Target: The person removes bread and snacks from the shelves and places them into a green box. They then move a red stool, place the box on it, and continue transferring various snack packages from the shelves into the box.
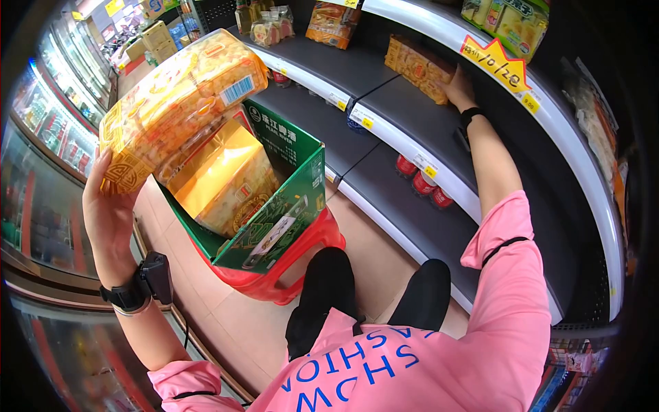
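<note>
My left hand (110, 206) grips the lower end of a large yellow-orange snack package (178, 99) and holds it up above an open green cardboard box (281, 199). More yellow packages (223, 178) fill that box. My right hand (458, 88) reaches onto a grey shelf (398, 110) and rests against a stack of orange biscuit packs (417, 66) standing there. Both wrists wear black bands.
The green box sits on a red plastic stool (288, 271) on the tiled floor. Red-capped bottles (422, 185) stand on the lower shelf. A yellow price sign (495, 65) hangs on the upper shelf edge. Glass-door coolers (48, 130) line the left.
</note>
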A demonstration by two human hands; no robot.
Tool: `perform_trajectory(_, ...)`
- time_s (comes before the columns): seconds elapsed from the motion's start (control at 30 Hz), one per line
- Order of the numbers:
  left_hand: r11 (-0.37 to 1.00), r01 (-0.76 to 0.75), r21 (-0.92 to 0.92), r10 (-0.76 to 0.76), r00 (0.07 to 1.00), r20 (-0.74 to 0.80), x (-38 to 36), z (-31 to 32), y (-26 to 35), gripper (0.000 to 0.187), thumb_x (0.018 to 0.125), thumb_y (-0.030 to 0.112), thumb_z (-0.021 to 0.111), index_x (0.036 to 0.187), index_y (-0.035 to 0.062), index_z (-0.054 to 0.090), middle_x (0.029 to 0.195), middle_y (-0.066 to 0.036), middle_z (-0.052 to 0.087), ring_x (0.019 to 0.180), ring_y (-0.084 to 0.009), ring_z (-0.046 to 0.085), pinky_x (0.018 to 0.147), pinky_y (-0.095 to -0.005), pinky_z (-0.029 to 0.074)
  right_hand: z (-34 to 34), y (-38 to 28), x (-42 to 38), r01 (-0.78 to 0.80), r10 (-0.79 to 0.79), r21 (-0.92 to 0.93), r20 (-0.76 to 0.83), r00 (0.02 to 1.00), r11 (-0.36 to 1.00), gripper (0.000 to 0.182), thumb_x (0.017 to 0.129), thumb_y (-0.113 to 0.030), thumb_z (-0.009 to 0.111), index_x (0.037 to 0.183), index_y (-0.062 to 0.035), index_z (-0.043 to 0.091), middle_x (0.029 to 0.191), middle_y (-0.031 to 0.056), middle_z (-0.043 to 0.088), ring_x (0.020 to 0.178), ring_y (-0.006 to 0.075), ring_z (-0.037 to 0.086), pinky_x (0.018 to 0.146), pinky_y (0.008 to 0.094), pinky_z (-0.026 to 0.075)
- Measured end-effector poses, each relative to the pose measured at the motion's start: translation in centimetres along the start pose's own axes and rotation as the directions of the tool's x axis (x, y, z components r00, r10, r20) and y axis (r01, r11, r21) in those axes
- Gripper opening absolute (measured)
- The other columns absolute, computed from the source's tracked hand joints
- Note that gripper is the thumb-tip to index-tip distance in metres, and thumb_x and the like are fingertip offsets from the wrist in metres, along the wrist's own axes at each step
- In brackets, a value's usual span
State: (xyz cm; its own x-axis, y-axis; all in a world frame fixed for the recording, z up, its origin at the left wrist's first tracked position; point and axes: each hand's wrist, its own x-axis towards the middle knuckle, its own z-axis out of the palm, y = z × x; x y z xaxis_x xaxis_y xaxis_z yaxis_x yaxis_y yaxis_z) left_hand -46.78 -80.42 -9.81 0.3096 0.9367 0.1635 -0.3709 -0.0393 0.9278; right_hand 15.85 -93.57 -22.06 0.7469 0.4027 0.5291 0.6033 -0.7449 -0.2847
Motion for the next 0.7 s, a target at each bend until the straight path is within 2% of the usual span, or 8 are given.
perform_trajectory(0.17, 0.997, -0.079, 0.014, 0.079, 0.996, 0.038, 0.0, 0.3, 0.0, 0.043, 0.086, 0.016, 0.053, 0.126, 0.006, 0.039, 0.118, -0.01, 0.053, 0.107, -0.02, 0.055, 0.088, -0.0345, 0.048, -2.3, -0.1, -2.1, 0.003, -0.004, 0.04, 0.036, 0.999, 0.999, 0.075, 0.075, -0.035, 0.068, 0.133, -0.0045, 0.032, 0.13, 0.0236, 0.04, 0.12, 0.0371, 0.04, 0.099, 0.041, 0.036)
perform_trajectory(0.23, 0.991, -0.135, 0.009, 0.134, 0.989, 0.057, 0.1, 0.4, -0.3, 0.044, 0.086, 0.015, 0.054, 0.126, 0.006, 0.04, 0.117, -0.01, 0.054, 0.105, -0.0199, 0.056, 0.086, -0.034, 0.048, -2.3, -1.2, -3.1, 0.225, -0.222, 0.139, -0.04, 0.974, 0.964, 0.066, 0.077, -0.033, 0.066, 0.128, -0.0033, 0.037, 0.12, 0.0242, 0.048, 0.114, 0.0372, 0.045, 0.093, 0.04, 0.04)
perform_trajectory(0.3, 0.981, -0.185, 0.055, 0.184, 0.983, 0.023, -0.6, 1.1, -0.3, 0.064, 0.084, 0.014, 0.055, 0.138, 0.0066, 0.021, 0.123, -0.013, 0.048, 0.107, -0.0244, 0.055, 0.085, -0.0385, 0.049, -3.4, -4.5, -5.4, 0.343, -0.337, 0.32, -0.075, 0.938, 0.883, 0.063, 0.079, -0.033, 0.065, 0.127, -0.0034, 0.038, 0.119, 0.0236, 0.049, 0.114, 0.0356, 0.046, 0.092, 0.0387, 0.04)
perform_trajectory(0.37, 0.974, -0.218, 0.07, 0.215, 0.976, 0.04, -1.1, 1.6, -0.2, 0.069, 0.084, 0.011, 0.054, 0.14, 0.0073, 0.015, 0.124, -0.015, 0.047, 0.108, -0.0255, 0.054, 0.086, -0.0391, 0.049, -5.9, -8.4, -8.2, 0.438, -0.432, 0.484, -0.131, 0.892, 0.757, 0.059, 0.08, -0.033, 0.063, 0.126, -0.0036, 0.039, 0.118, 0.0231, 0.05, 0.114, 0.0339, 0.047, 0.092, 0.0373, 0.041)
perform_trajectory(0.43, 0.97, -0.24, 0.044, 0.239, 0.971, 0.032, -1.3, 2.0, -0.3, 0.07, 0.083, 0.008, 0.053, 0.14, 0.008, 0.013, 0.124, -0.016, 0.046, 0.109, -0.0259, 0.054, 0.087, -0.0394, 0.049, -9.2, -13.0, -11.1, 0.344, -0.575, 0.783, 0.021, 0.818, 0.518, 0.055, 0.085, -0.033, 0.059, 0.128, -0.0047, 0.04, 0.121, 0.0202, 0.049, 0.115, 0.0281, 0.047, 0.093, 0.0343, 0.04)
perform_trajectory(0.53, 0.951, -0.307, 0.036, 0.304, 0.95, 0.077, -1.5, 1.8, -0.4, 0.082, 0.08, 0.004, 0.055, 0.141, 0.009, 0.001, 0.122, -0.02, 0.046, 0.104, -0.0278, 0.056, 0.085, -0.0382, 0.049, -11.8, -18.1, -13.0, 0.216, -0.71, 0.94, 0.037, 0.703, 0.263, 0.049, 0.09, -0.033, 0.052, 0.127, -0.0024, 0.042, 0.123, 0.0168, 0.05, 0.117, 0.0224, 0.046, 0.094, 0.0314, 0.038)
perform_trajectory(0.67, 0.926, -0.374, 0.048, 0.362, 0.918, 0.158, -1.7, 1.9, -0.4, 0.085, 0.08, 0.003, 0.056, 0.142, 0.0098, -0.001, 0.122, -0.021, 0.047, 0.105, -0.0255, 0.056, 0.087, -0.0346, 0.048, -14.8, -23.3, -14.3, 0.099, -0.755, 0.985, 0.043, 0.655, 0.142, 0.052, 0.091, -0.042, 0.048, 0.125, -0.0025, 0.045, 0.119, 0.0129, 0.053, 0.111, 0.0194, 0.049, 0.093, 0.031, 0.037)
perform_trajectory(0.7, 0.916, -0.395, 0.062, 0.376, 0.903, 0.208, -1.7, 1.9, -0.4, 0.085, 0.08, 0.002, 0.056, 0.142, 0.0099, -0.001, 0.123, -0.021, 0.047, 0.105, -0.0248, 0.056, 0.087, -0.0339, 0.047, -15.1, -24.1, -14.4, -0.074, -0.773, 0.987, 0.16, 0.614, 0.145, 0.053, 0.09, -0.045, 0.047, 0.124, -0.0036, 0.046, 0.118, 0.0111, 0.053, 0.108, 0.0175, 0.049, 0.092, 0.0307, 0.038)
